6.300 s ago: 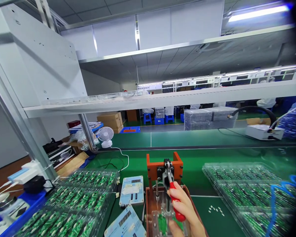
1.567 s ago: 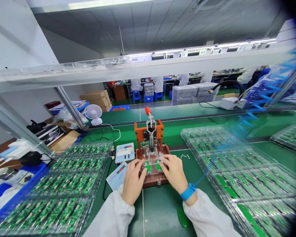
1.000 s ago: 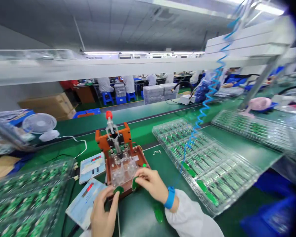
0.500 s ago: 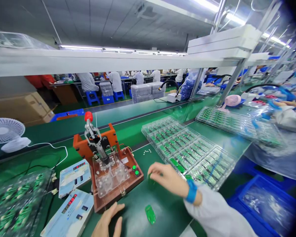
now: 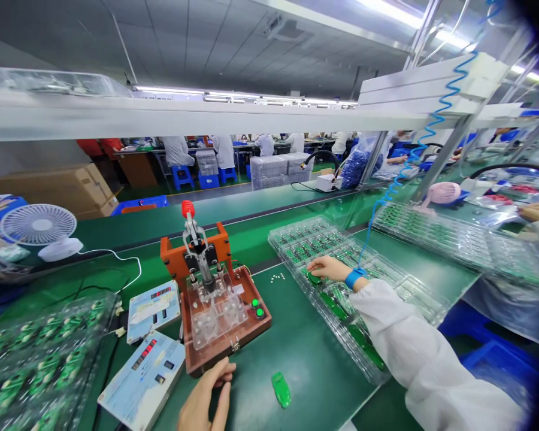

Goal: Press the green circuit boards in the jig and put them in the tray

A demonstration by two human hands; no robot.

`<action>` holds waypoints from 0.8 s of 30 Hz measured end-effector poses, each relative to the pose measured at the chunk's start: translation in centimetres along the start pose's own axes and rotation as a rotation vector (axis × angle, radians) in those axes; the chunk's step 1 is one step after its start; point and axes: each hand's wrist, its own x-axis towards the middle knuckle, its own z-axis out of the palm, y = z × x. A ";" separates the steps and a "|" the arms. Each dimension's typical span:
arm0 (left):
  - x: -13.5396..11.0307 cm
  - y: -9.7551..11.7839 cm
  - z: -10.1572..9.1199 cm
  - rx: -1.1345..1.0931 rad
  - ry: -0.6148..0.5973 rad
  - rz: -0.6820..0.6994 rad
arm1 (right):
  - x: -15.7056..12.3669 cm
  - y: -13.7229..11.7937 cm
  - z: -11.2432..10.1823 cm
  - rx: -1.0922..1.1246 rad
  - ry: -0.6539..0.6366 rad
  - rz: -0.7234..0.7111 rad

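Observation:
My right hand [image 5: 324, 267], with a blue wrist strap, reaches out to the clear tray [image 5: 420, 299] of green circuit boards on the right and presses a green board [image 5: 315, 278] into it with closed fingers. My left hand [image 5: 205, 398] lies open and flat on the green mat, touching the front edge of the brown test fixture [image 5: 220, 311]. The fixture's red-knobbed lever [image 5: 188, 209] stands upright. One green board [image 5: 281, 388] lies loose on the mat between my arms.
Two grey meter boxes [image 5: 153, 303] sit left of the fixture, and another tray of boards [image 5: 31, 353] lies at far left. A white fan [image 5: 38, 226] stands behind. A blue coiled hose [image 5: 408, 158] hangs at right. Another person's hand [image 5: 536, 211] shows at far right.
My right hand has carried a green board from the fixture out to the right tray. My left hand dropped to the mat by the fixture. The lever, earlier pulled down, stands raised.

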 end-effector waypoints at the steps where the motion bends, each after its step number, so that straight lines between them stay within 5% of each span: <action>1: 0.1 -0.2 -0.1 -0.005 0.002 0.009 | 0.4 0.0 -0.1 -0.022 0.011 -0.006; 7: 0.9 -1.6 -0.8 0.029 -0.133 0.231 | 2.5 -0.5 0.7 -0.161 0.103 -0.074; 12: 1.2 -1.4 -1.3 0.071 -0.190 0.271 | 1.4 -1.2 1.5 -0.244 0.131 -0.167; 20: 1.3 -0.8 -1.3 0.047 -0.229 0.330 | -4.7 -3.4 1.5 -0.220 0.362 -0.273; 24: 1.3 0.9 -1.5 0.012 -0.292 0.268 | -9.5 -5.7 6.7 -0.125 0.336 -0.390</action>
